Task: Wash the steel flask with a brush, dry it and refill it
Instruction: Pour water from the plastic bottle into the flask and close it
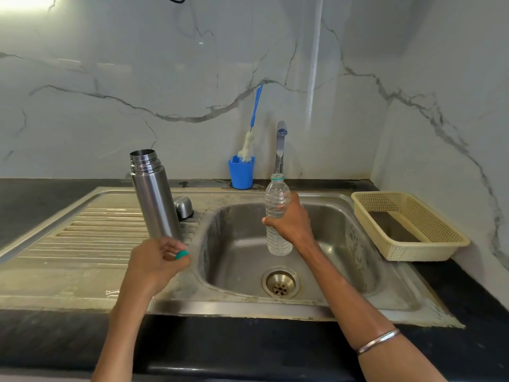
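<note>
Our right hand (289, 224) grips the uncapped plastic bottle (277, 213) over the sink (316, 301); our left hand (158, 257) pinches its teal cap (182, 254). The open steel flask (154, 194) stands on the drainboard, left. We should steady the flask, then pour slowly into its mouth.

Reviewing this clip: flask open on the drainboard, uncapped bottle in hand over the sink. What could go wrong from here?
1. The steel flask stands unheld on the ridged drainboard; the left hand, busy pinching the teal cap, might knock it over.
2. The plastic bottle in the right hand is uncapped; pouring into the flask's narrow mouth could spill.
3. The cap could drop.
</note>
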